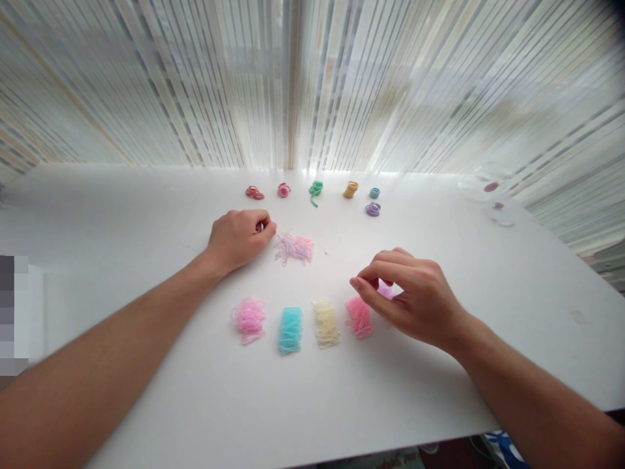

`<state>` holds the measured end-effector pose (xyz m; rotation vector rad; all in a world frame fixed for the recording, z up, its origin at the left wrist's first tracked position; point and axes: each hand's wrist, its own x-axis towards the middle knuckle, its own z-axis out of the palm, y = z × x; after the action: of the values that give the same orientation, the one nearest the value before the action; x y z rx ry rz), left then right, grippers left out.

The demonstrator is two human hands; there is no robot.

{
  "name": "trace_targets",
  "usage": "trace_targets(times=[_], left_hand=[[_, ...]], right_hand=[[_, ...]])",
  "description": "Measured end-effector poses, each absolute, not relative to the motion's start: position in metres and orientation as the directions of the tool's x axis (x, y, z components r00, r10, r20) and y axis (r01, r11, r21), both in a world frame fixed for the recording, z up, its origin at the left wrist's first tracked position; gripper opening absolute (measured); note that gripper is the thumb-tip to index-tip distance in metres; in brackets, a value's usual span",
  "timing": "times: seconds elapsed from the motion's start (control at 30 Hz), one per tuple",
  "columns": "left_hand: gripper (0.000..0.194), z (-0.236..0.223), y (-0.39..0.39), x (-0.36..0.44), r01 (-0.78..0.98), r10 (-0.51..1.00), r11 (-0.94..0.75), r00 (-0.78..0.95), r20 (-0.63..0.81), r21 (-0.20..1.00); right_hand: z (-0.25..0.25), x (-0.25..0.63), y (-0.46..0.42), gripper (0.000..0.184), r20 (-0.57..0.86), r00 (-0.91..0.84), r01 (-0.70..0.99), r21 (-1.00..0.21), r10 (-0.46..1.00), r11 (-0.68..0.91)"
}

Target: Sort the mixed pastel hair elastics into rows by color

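A loose mixed pile of tiny pastel elastic bands point(294, 248) lies at the middle of the white table point(122, 215). My left hand point(239, 237) rests just left of that pile, fingers curled into a loose fist with thumb and forefinger pinched together. My right hand point(407, 293) hovers over a purple pile point(387, 290), which it mostly hides, fingertips pinched beside the deep pink pile point(359, 317). In a row toward me lie a light pink pile point(250, 319), a turquoise pile point(291, 329) and a cream pile point(326, 322).
Thicker hair ties sit in small heaps near the far edge: red point(254, 192), pink point(284, 189), green point(315, 190), tan point(350, 189), teal point(374, 193), purple point(373, 209). Clear dishes point(491, 192) stand at the far right. A striped sheer curtain hangs behind.
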<state>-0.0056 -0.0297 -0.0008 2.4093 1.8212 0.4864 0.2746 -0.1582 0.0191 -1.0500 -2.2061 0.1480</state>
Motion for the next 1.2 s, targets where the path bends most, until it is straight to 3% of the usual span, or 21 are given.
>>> trace_targets(times=[1.2], left_hand=[[0.032, 0.0017, -0.0306, -0.0039, 0.927, 0.955, -0.275, 0.231, 0.187, 0.255]], right_hand=[[0.0182, 0.2760, -0.1575, 0.022, 0.524, -0.437, 0.656, -0.372, 0.732, 0.657]])
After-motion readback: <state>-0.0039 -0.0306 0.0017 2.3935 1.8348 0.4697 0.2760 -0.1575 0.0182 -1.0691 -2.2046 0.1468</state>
